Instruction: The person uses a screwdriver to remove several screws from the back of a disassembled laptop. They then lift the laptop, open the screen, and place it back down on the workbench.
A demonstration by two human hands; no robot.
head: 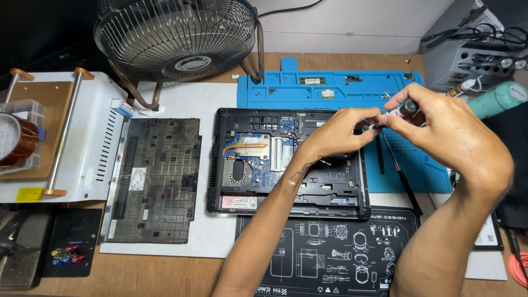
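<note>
Both forearms enter from 6 o'clock over a black mat with white line drawings [341, 253]. At centre, an opened laptop base [286, 162] lies underside up: circuit board, copper heat pipe and fan recess exposed. Its detached bottom cover [157, 179] lies just beside it at 9 o'clock, on a white sheet. Left hand [335, 135] hovers above the laptop's 2 o'clock corner, fingers pinched on the tip of a small screwdriver [395, 114]. Right hand [451, 135], at 3 o'clock, closed around the screwdriver's handle end. Two black pry tools [404, 179] rest on a blue work mat [335, 88] below the hands. Farther out: metal fan [176, 36] at 11 o'clock, tape roll [16, 140] far at 9 o'clock.
</note>
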